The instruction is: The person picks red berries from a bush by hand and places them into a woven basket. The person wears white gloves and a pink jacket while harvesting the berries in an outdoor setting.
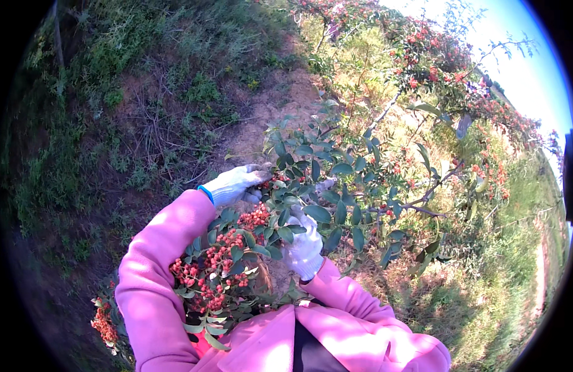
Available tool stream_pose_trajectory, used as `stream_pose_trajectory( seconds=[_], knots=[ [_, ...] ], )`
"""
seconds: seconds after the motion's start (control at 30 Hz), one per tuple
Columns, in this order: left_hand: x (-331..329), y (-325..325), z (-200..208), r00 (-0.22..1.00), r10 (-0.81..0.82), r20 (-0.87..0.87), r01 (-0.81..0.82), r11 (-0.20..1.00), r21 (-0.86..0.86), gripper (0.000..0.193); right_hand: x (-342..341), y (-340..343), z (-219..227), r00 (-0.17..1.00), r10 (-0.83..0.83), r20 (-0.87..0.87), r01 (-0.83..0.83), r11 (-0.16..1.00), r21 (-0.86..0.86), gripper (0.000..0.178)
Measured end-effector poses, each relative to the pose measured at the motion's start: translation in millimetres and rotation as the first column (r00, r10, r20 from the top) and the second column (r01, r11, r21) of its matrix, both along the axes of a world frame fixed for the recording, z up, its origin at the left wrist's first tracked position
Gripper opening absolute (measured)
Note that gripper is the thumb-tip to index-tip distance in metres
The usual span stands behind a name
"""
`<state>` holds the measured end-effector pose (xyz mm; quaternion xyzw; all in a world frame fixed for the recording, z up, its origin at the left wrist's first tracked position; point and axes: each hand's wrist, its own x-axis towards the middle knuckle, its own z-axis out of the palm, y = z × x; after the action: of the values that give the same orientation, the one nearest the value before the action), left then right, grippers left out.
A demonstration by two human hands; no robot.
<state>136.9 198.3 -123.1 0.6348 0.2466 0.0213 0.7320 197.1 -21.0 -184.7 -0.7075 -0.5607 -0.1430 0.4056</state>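
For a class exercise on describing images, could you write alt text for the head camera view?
Seen from above, a person's white-gloved left hand and right hand reach among green leaves, with clusters of red berries between the pink sleeves. More berry-laden bushes stand at upper right, under bright sky.

Sunny glare upper right, dim shade left

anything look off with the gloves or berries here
One small thing: the left glove looks grey-brown at its fingertips, unlike its white back, perhaps from dirt. Nothing stands out about the red berries.
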Motion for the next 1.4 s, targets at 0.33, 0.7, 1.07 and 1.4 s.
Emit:
stream_pose_trajectory(
  seconds=[0.33,0.7,1.07,1.4],
  knots=[
    [4.3,-6.3,12.1,0.983,-0.008,-0.186,0.060,0.959,0.277,0.035,2.9,2.9,0.9,0.998,0.033,0.060,-0.034,0.999,0.024,0.031],
    [-2.3,-23.7,14.0,0.970,0.166,-0.176,0.024,0.656,0.754,0.036,-0.1,3.2,-2.8,1.000,-0.011,0.016,0.011,1.000,0.004,0.037],
    [-10.5,-21.6,-1.7,0.987,0.119,-0.108,-0.082,0.950,0.302,0.026,-0.4,5.3,4.5,0.998,0.023,0.050,-0.024,0.999,0.029,0.043],
    [-16.0,-21.6,-0.5,0.994,0.054,-0.099,-0.048,0.997,0.056,0.026,-0.3,-0.2,12.2,0.990,0.121,0.070,-0.125,0.991,0.046,0.045]
  ],
)
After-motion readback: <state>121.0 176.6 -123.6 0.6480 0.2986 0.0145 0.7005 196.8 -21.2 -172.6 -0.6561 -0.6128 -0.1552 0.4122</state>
